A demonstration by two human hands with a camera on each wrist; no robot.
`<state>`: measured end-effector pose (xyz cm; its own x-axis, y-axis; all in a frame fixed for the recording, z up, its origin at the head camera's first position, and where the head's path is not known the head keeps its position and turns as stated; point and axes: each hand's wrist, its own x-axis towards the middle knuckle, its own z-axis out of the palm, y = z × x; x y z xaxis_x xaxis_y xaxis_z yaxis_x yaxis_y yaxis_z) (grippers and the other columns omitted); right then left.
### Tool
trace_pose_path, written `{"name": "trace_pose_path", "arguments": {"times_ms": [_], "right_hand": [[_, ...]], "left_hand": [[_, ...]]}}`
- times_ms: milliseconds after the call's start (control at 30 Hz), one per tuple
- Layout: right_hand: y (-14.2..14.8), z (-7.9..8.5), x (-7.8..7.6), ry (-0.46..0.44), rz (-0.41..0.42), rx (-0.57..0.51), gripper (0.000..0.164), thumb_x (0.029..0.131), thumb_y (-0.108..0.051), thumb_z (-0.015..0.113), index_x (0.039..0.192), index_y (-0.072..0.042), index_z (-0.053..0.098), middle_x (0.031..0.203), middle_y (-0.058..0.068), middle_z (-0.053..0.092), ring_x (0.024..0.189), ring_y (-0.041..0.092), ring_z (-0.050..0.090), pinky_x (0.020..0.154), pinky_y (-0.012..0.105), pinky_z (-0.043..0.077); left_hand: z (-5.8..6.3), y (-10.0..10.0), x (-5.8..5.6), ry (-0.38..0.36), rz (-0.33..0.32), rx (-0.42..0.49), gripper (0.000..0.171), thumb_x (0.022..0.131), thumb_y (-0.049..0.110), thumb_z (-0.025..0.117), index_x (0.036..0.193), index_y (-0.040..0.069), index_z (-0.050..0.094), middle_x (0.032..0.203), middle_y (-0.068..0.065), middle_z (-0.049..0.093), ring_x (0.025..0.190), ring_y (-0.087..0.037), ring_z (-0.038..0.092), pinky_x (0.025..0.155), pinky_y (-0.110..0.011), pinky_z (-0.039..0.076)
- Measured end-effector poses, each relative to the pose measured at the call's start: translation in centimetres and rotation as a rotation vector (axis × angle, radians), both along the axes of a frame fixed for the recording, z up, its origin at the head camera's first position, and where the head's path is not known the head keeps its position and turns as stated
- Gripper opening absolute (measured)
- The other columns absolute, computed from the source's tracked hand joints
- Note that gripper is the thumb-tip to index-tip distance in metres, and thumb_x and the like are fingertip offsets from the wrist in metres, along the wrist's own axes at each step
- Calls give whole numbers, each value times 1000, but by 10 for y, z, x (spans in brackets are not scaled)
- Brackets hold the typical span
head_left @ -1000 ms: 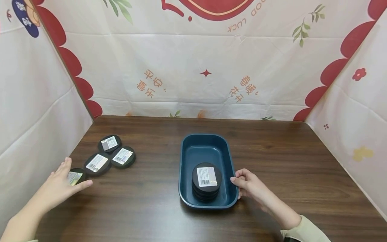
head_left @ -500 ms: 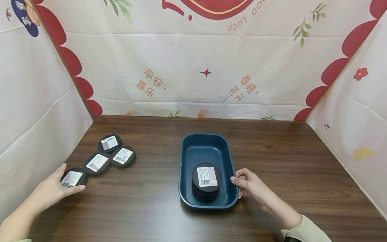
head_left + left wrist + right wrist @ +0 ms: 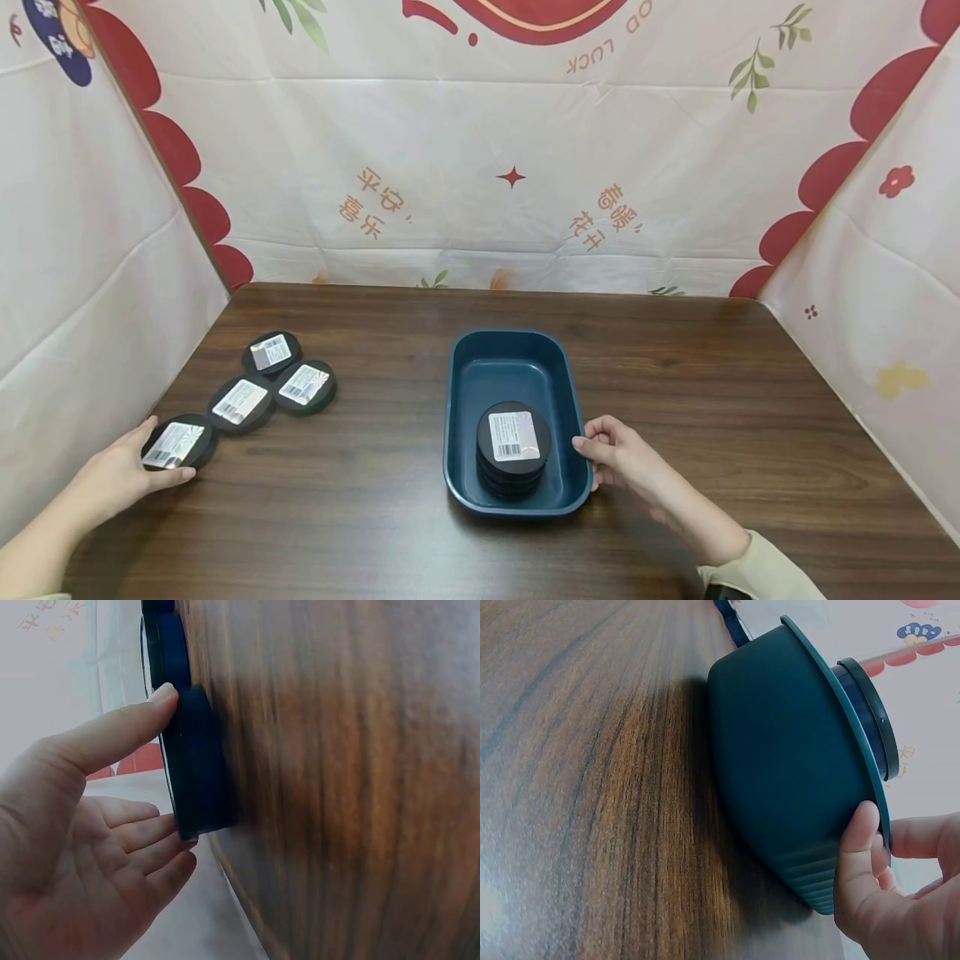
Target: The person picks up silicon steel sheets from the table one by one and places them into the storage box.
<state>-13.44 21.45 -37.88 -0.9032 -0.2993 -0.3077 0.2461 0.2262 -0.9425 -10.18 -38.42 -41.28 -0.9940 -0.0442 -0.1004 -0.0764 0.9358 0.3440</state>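
My left hand point(image 3: 112, 487) spans the nearest flat round black container point(image 3: 178, 443) at the table's left side, thumb on one edge and fingers at the opposite edge. In the left wrist view, the thumb point(image 3: 124, 735) touches the rim of this container point(image 3: 199, 765), which lies at the table surface. A white barcode label covers part of its top. My right hand point(image 3: 622, 454) pinches the right rim of a dark blue rectangular tray point(image 3: 467, 367). Inside the tray's near half, similar containers point(image 3: 513, 450) stand stacked. The right wrist view shows thumb and fingers point(image 3: 859, 847) on either side of the rim.
Three more labelled black containers lie beyond the left hand: a near one point(image 3: 240, 404), a right one point(image 3: 306, 387) and a far one point(image 3: 272, 353). White printed cloth point(image 3: 450, 150) walls the back and sides of the brown wooden table point(image 3: 360, 517).
My left hand has come down and to the left around the nearest container, which has shifted slightly left. The right hand and tray have stayed in place.
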Motion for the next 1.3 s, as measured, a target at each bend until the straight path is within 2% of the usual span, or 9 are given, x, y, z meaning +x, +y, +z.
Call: {"name": "trace_pose_path", "arguments": {"times_ms": [133, 300, 600, 900, 1067, 1300], "right_hand": [[0, 1, -1, 0, 2, 6, 25, 93, -16, 55, 100, 2, 38, 72, 2, 48, 58, 15, 51, 57, 28, 50], [0, 0, 0, -2, 3, 5, 25, 93, -16, 55, 100, 2, 38, 71, 2, 48, 58, 15, 51, 57, 28, 50], [-1, 1, -1, -3, 3, 10, 25, 93, -16, 55, 100, 2, 38, 72, 3, 48, 58, 15, 51, 57, 28, 50], [0, 0, -1, -2, 6, 0, 24, 93, -15, 54, 99, 1, 38, 71, 2, 47, 57, 14, 50, 56, 27, 50], [0, 0, -1, -3, 10, -4, 24, 93, -15, 54, 99, 1, 38, 71, 2, 47, 57, 14, 50, 56, 27, 50], [0, 0, -1, -3, 5, -11, 23, 93, -15, 54, 98, 1, 38, 71, 2, 47, 56, 14, 49, 56, 27, 49]], "left_hand": [[0, -1, 1, 25, 2, 0, 106, 75, 46, 73, 134, -23, 17, 126, -48, 26, 111, -63, 31, 85, -68, 31], [1, 0, 0, 21, -8, -8, 105, 75, 45, 73, 133, -24, 19, 125, -49, 27, 110, -63, 31, 84, -68, 32], [7, 2, -2, 25, 21, -43, 103, 74, 50, 72, 128, -26, 28, 122, -49, 32, 104, -63, 37, 80, -67, 36], [8, 4, 0, 22, 12, -33, 96, 72, 50, 73, 124, -23, 36, 114, -47, 37, 100, -57, 42, 76, -64, 38], [6, -1, 3, 28, 37, -9, 96, 73, 52, 72, 125, -18, 35, 114, -45, 37, 98, -54, 43, 74, -62, 38], [8, 3, 6, 139, 59, 5, 95, 69, 52, 75, 126, -14, 37, 114, -40, 38, 95, -49, 43, 69, -58, 38]]}}
